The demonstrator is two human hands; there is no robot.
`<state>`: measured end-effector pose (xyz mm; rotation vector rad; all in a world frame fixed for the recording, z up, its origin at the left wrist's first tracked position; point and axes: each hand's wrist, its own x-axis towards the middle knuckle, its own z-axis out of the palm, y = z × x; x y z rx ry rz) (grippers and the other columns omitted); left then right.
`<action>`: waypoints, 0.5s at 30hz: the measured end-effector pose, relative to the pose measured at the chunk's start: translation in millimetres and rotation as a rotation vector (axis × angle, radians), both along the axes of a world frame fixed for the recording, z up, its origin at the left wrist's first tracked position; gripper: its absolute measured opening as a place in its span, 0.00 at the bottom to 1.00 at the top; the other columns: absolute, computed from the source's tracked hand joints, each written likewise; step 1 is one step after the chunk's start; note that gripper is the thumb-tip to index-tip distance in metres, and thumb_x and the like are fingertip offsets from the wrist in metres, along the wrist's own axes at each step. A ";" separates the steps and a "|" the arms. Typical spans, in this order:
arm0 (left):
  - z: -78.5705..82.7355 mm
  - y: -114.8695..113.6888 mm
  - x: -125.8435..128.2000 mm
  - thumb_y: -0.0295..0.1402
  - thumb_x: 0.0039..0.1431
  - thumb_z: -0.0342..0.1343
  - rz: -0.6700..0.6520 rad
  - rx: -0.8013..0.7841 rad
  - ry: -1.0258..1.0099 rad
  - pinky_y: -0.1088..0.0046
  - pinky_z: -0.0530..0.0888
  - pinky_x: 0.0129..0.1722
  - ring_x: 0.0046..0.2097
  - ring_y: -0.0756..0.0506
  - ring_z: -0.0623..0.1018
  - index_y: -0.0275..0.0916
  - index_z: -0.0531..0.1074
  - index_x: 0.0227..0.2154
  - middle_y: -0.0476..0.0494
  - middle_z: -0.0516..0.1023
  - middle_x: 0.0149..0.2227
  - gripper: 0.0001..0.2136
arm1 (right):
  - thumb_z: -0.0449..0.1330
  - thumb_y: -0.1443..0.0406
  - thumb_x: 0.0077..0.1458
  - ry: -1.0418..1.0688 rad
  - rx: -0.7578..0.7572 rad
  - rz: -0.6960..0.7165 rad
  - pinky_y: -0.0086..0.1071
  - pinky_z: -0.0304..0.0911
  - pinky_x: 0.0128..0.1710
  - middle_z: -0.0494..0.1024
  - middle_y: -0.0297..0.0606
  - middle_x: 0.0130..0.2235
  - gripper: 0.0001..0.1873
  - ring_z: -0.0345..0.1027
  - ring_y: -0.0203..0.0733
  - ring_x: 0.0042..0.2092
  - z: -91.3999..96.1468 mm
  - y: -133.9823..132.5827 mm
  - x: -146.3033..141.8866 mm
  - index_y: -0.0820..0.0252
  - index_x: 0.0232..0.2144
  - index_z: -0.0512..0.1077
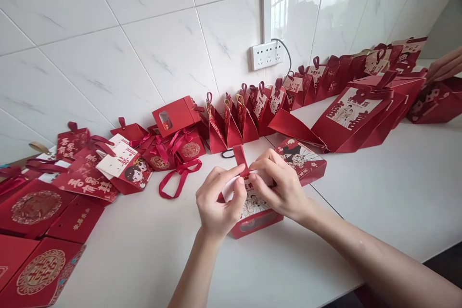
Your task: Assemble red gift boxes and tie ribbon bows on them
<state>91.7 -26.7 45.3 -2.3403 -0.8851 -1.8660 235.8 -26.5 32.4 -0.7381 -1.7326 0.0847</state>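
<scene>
A red and white gift box (pixel 257 224) with a clear window along its lower side stands on the white table in front of me. My left hand (pixel 221 199) pinches the top edge of this box from the left. From the right, my right hand (pixel 279 185) grips the same top edge, thumb and fingers closed on it. Between the hands a red ribbon loop (pixel 240 156) sticks up from the box top. Just behind my right hand lies a flat red box (pixel 305 160) with a printed picture, partly covered by the hand.
Triangular red gift boxes (pixel 233 127) line the tiled wall. Larger open boxes (pixel 355 115) stand at right, beside another person's hand (pixel 445 65). Red boxes (pixel 43 207) crowd the left, with a loose ribbon (pixel 175 187) near them. A power strip (pixel 267 55) is on the wall.
</scene>
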 end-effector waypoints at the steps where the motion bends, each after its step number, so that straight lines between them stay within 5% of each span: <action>1: -0.2 -0.1 0.0 0.22 0.54 0.55 0.005 0.000 0.001 0.80 0.67 0.23 0.25 0.55 0.68 0.38 0.74 0.38 0.53 0.69 0.23 0.10 | 0.52 0.70 0.59 0.004 -0.009 0.002 0.30 0.59 0.29 0.64 0.33 0.28 0.05 0.59 0.36 0.31 0.2 -0.2 -0.1 0.59 0.30 0.65; 15: -0.6 0.1 -1.3 0.21 0.55 0.53 -0.054 0.002 -0.003 0.80 0.68 0.24 0.27 0.54 0.70 0.38 0.75 0.40 0.51 0.69 0.27 0.12 | 0.54 0.70 0.56 0.042 -0.002 0.030 0.31 0.59 0.29 0.67 0.34 0.28 0.03 0.59 0.36 0.30 -2.3 0.4 -1.0 0.59 0.33 0.67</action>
